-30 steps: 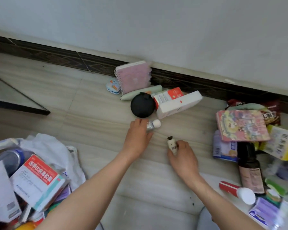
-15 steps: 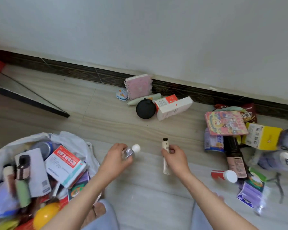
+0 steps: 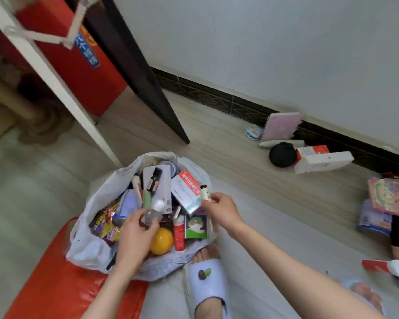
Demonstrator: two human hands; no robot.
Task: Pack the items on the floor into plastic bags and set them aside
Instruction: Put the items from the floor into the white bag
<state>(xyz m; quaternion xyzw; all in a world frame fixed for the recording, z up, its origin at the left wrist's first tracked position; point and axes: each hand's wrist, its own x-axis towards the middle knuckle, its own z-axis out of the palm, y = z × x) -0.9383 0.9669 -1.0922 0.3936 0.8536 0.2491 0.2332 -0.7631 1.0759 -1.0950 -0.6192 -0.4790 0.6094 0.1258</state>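
Observation:
A white plastic bag (image 3: 95,199) stands open on the floor, filled with several items: boxes, tubes, snack packs and a yellow ball (image 3: 162,241). My left hand (image 3: 135,238) hovers over the bag's opening, shut on a small clear bottle with a white cap (image 3: 153,214). My right hand (image 3: 224,211) is at the bag's right rim, holding a small cream tube with a black cap (image 3: 205,192). A white and red medicine box (image 3: 186,191) lies on top of the pile between the two hands.
A red plastic bag (image 3: 55,286) lies flat under the white one. My slippered foot (image 3: 205,282) is beside the bag. By the wall lie a pink notebook (image 3: 282,125), black round case (image 3: 282,154) and white box (image 3: 320,161). More items (image 3: 389,199) sit at the right edge. A white table leg (image 3: 55,88) stands left.
Both hands lifted the bottle and the tube off the floor and carried them left to the open white bag. The view swung left with them.

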